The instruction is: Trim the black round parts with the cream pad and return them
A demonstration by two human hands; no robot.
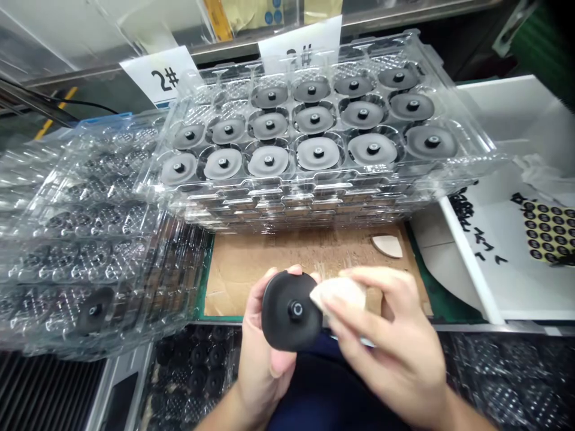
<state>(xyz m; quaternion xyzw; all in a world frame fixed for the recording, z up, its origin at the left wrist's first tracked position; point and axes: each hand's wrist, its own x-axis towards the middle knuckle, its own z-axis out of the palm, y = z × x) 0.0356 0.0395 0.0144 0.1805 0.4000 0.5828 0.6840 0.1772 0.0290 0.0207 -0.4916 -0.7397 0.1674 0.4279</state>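
Note:
In my left hand (265, 335) I hold a round black disc (281, 308) with a short stub at its middle, its face turned up toward me. The fingers wrap round its rim from behind. My right hand (395, 335) pinches a white wedge-shaped pad (344, 293), and the pad's tip touches or nearly touches the disc's right edge. Another white wedge (387, 246) lies on the cardboard sheet (251, 263) beyond my hands.
A stack of clear plastic trays (323, 185) stands ahead, its top tray holding many similar discs. More clear trays (99, 239) are piled at left. At right, a white bin (507, 293) contains small black pieces and a sheet of round stickers (550, 230). Paper signs (157, 75) stand behind.

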